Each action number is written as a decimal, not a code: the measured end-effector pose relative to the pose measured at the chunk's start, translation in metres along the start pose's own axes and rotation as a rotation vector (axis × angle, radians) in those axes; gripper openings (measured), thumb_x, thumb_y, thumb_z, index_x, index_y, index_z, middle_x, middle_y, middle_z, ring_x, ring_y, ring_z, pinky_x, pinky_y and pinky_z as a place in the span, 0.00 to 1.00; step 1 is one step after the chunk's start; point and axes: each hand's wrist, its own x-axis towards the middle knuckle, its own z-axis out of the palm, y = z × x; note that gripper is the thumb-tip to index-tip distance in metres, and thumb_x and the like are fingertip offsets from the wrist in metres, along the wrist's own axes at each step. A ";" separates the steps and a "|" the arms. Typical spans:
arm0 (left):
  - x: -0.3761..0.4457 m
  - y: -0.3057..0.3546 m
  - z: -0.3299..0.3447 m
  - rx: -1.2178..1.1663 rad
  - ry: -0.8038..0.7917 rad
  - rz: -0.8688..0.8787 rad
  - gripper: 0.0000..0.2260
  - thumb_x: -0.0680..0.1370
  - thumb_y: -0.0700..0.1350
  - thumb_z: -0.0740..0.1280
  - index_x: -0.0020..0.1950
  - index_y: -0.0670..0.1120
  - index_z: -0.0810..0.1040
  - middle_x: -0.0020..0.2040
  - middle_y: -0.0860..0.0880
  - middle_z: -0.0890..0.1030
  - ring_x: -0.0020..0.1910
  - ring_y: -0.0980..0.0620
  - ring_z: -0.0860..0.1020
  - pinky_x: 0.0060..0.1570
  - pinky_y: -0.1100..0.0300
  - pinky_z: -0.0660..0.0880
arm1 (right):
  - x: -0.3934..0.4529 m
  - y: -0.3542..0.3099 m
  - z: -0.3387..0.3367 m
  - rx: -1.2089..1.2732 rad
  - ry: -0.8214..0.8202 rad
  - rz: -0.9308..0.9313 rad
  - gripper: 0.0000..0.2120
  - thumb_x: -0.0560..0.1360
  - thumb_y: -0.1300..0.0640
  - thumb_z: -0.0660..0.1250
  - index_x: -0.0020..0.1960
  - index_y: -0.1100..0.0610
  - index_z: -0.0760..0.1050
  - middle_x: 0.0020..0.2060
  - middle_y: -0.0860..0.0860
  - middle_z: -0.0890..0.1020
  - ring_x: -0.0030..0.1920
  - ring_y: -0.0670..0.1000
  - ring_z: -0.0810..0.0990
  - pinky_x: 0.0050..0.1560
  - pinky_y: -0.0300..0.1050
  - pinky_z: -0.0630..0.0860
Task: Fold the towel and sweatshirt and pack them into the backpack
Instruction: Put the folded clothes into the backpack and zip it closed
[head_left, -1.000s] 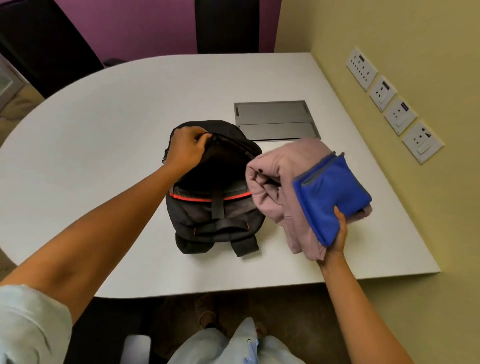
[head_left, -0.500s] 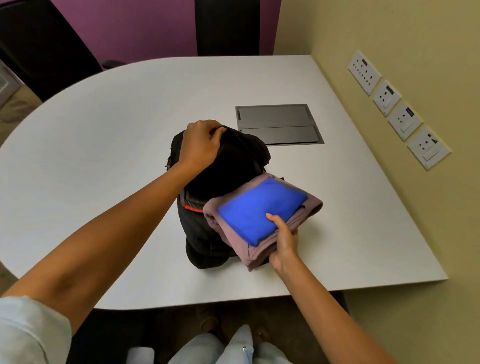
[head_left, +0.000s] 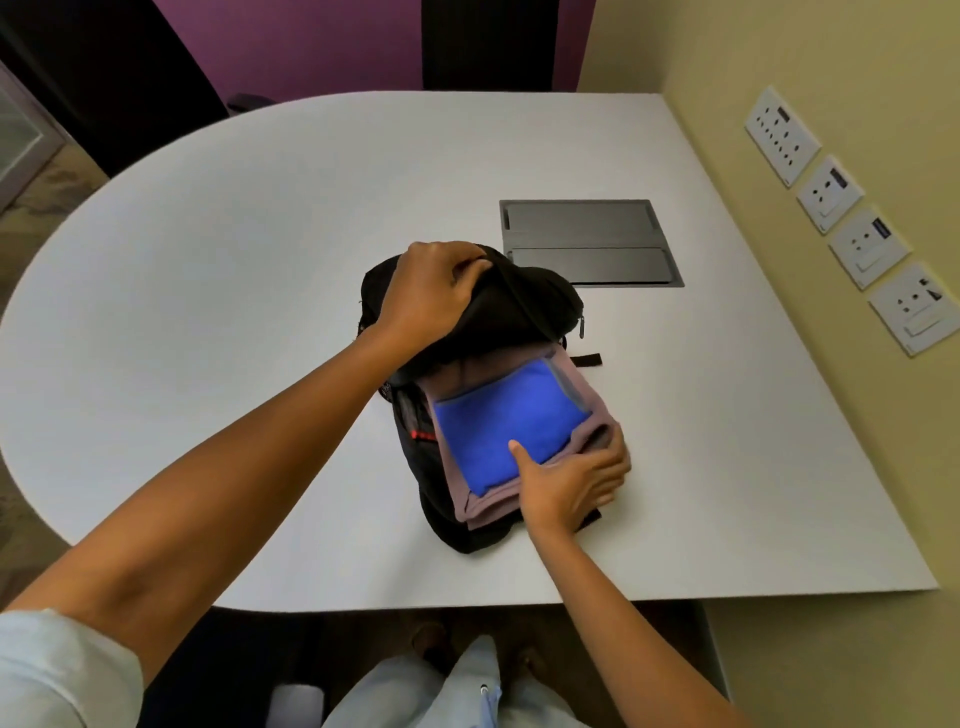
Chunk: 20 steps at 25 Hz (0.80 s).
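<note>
Head view — hands (head_left: 569, 480) gripping backpack (head_left: 524, 306), bundle

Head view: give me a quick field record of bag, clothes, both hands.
backpack: black, on white table, top flap lifted
left hand: grips the flap, holding the opening wide
towel: blue, folded, stacked on sweatshirt
sweatshirt: pink, folded, far end at the bag's mouth
right hand: grip on near edge of stack, thumb on towel
packed: not yet, most of stack outside
</note>
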 end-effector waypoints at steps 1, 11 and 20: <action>0.000 -0.003 0.000 0.002 0.000 0.011 0.10 0.81 0.46 0.67 0.56 0.44 0.85 0.49 0.46 0.87 0.46 0.49 0.83 0.51 0.60 0.78 | 0.005 0.009 -0.003 -0.120 0.068 -0.249 0.53 0.60 0.38 0.79 0.75 0.60 0.58 0.71 0.59 0.64 0.69 0.61 0.66 0.65 0.58 0.65; 0.005 -0.007 -0.013 -0.092 -0.262 0.187 0.08 0.80 0.44 0.69 0.54 0.44 0.85 0.46 0.48 0.86 0.40 0.52 0.83 0.44 0.61 0.77 | 0.082 0.032 0.019 -0.947 -0.643 -1.608 0.43 0.74 0.25 0.52 0.81 0.46 0.46 0.80 0.56 0.53 0.78 0.65 0.54 0.76 0.67 0.52; 0.018 -0.007 -0.020 -0.158 -0.298 0.199 0.08 0.80 0.45 0.70 0.55 0.44 0.86 0.49 0.49 0.86 0.46 0.58 0.82 0.48 0.63 0.80 | 0.084 -0.032 0.095 -0.879 -0.561 -1.386 0.38 0.66 0.39 0.74 0.73 0.49 0.70 0.71 0.56 0.73 0.70 0.65 0.71 0.69 0.70 0.64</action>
